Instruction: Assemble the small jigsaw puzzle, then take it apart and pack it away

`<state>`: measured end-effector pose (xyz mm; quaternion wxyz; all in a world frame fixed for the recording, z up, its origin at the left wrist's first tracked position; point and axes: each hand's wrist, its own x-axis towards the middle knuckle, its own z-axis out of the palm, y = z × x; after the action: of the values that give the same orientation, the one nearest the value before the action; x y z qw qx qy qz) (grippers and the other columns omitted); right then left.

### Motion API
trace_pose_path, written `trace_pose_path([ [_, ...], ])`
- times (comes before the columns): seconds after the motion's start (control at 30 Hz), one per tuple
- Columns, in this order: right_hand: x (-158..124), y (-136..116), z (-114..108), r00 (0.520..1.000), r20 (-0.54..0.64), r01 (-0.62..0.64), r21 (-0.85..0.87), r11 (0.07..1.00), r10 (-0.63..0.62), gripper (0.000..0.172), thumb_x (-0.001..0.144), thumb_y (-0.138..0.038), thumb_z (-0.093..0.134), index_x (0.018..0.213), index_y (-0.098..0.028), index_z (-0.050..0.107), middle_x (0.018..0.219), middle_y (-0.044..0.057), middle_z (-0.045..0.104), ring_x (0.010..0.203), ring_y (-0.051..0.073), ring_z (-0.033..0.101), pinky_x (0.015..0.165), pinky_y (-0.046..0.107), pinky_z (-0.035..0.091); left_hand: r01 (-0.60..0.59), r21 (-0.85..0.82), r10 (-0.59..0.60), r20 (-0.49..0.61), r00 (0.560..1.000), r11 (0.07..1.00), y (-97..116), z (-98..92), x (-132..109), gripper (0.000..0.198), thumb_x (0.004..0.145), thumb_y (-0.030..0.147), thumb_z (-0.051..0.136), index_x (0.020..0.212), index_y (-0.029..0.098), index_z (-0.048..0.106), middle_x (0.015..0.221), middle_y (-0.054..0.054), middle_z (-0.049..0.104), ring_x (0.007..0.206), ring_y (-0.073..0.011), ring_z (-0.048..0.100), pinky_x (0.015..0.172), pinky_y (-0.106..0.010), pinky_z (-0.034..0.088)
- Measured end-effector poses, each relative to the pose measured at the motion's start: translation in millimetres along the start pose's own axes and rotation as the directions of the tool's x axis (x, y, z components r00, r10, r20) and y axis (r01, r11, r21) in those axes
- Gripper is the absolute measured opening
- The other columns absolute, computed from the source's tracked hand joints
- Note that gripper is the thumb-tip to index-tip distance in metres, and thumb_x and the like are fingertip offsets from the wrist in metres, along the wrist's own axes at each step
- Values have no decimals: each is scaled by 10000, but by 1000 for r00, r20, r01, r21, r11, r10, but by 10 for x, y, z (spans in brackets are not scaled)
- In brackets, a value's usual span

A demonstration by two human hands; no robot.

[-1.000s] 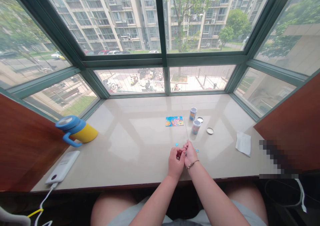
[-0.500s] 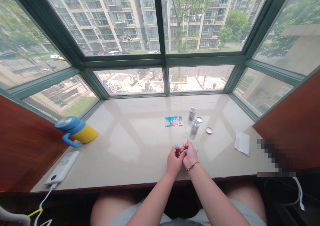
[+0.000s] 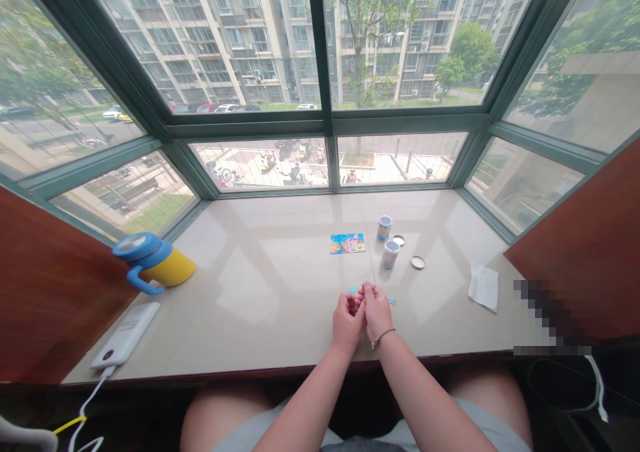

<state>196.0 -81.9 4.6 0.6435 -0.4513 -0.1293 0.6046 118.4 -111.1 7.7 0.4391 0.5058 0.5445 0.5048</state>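
My left hand (image 3: 349, 319) and my right hand (image 3: 377, 312) meet over the table near its front edge. Their fingers are curled and pressed together, and whatever is between them is hidden. A small blue piece, shaped like a jigsaw piece (image 3: 353, 290), lies just beyond my left fingers. More small blue pieces (image 3: 392, 301) show beside my right hand. Farther off lies a flat, colourful cartoon picture (image 3: 348, 243). To its right stand two small printed cans, a blue one (image 3: 384, 229) behind and a pinkish one (image 3: 391, 255) in front.
Two round lids (image 3: 418, 262) lie by the cans. A white tissue (image 3: 484, 287) is at the right. A yellow and blue mug (image 3: 163, 262) and a white power bank (image 3: 126, 335) with a cable are at the left. Green window frames (image 3: 327, 129) border the pale tabletop (image 3: 260, 305).
My right hand has turned and shifted slightly left, closer against my left hand. The blue bits that showed between my fingers are now covered. Objects on the table stay put.
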Motion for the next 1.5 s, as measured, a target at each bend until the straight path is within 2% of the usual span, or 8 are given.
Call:
trace_pose_path([
  [0.27,48,-121,-23,994,-99,-36,73,997,43,341,863,-534,735,941,-234,592,679,-41,579,525,102,541,467,217,489,-51,5,50,99,994,999,-17,32,-40,358,918,578,609,972,227,565,782,-7,625,707,-163,581,672,-270,469],
  [0.43,217,-582,48,986,-73,157,56,986,-153,387,879,-585,707,939,-231,563,689,-69,519,501,59,430,414,162,360,-103,107,92,104,990,989,21,13,-53,366,973,578,510,933,217,556,757,12,571,667,-143,512,666,-254,423],
  [0.6,594,-1271,134,888,-87,442,-110,890,-451,486,883,-710,630,939,-231,563,675,-71,498,488,63,394,425,184,309,-112,154,94,121,988,982,35,11,-54,339,1010,525,445,887,225,540,705,29,505,641,-139,470,649,-249,386],
  [0.73,936,-1673,145,771,-2,565,-461,685,-637,586,914,-794,480,952,-220,590,682,-40,565,532,102,470,516,234,394,-125,190,100,136,986,974,38,33,-58,343,1020,510,422,867,229,543,688,35,468,639,-141,451,650,-251,375],
  [0.83,1142,-1807,106,689,214,591,-720,365,-692,565,978,-741,412,955,-220,629,701,-7,624,618,140,547,618,256,416,-130,222,99,146,984,966,36,38,-57,357,1021,509,414,853,227,554,680,34,455,631,-140,440,637,-250,364],
  [0.93,1291,-1837,57,612,468,618,-786,17,-637,515,1020,-668,401,928,-229,656,696,11,638,632,159,553,636,265,378,-131,244,94,157,983,961,33,36,-56,357,1022,495,407,855,226,573,675,31,464,631,-142,450,634,-247,363],
  [1.03,1389,-1809,29,563,612,638,-749,-178,-556,485,1050,-608,376,935,-236,664,724,25,661,646,166,566,630,263,345,-141,258,102,158,982,956,37,38,-58,354,1020,480,407,841,224,575,679,25,481,644,-146,467,641,-248,364],
  [1.5,1487,-1607,-49,468,757,690,-635,-347,-456,458,1088,-492,353,932,-214,681,770,60,674,699,188,567,714,291,350,-155,287,107,178,978,945,7,43,-46,371,1014,482,417,793,221,561,668,22,515,646,-147,484,644,-254,363],
])
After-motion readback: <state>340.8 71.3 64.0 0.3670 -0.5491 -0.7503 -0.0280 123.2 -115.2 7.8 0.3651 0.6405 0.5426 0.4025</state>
